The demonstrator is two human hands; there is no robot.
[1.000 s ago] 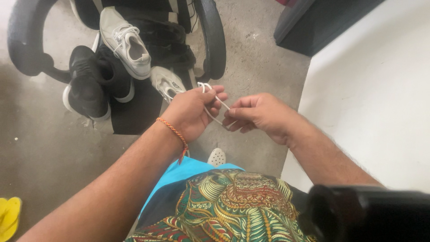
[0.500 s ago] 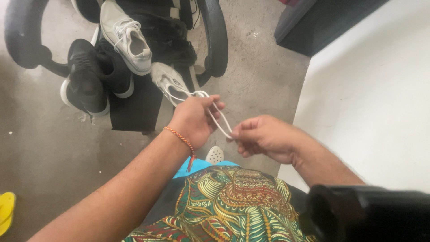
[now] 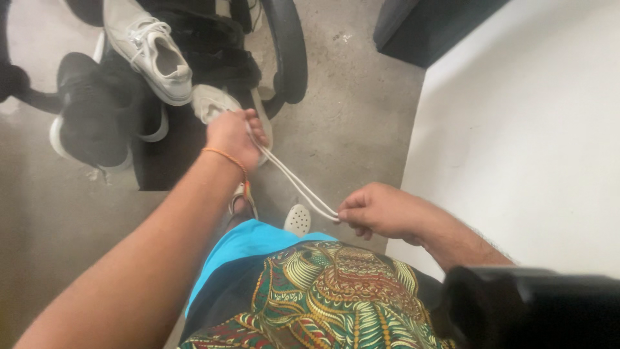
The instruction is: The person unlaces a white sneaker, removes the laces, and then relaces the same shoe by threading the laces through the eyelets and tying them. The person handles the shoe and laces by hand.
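Lace pulled tight between your two hands

Your left hand [image 3: 232, 132] is clamped on the white shoelace [image 3: 297, 185] right at the white shoe [image 3: 216, 103] on the black chair [image 3: 287, 58], while your right hand [image 3: 381, 210] pinches the lace's other end near your knee. Looks like you're mid-pull on the lacing; I'd guess the next bit needs steady tension. No packages, labels or signs around, just a grey shoe [image 3: 148, 52] and a black shoe [image 3: 87, 113] beside it.
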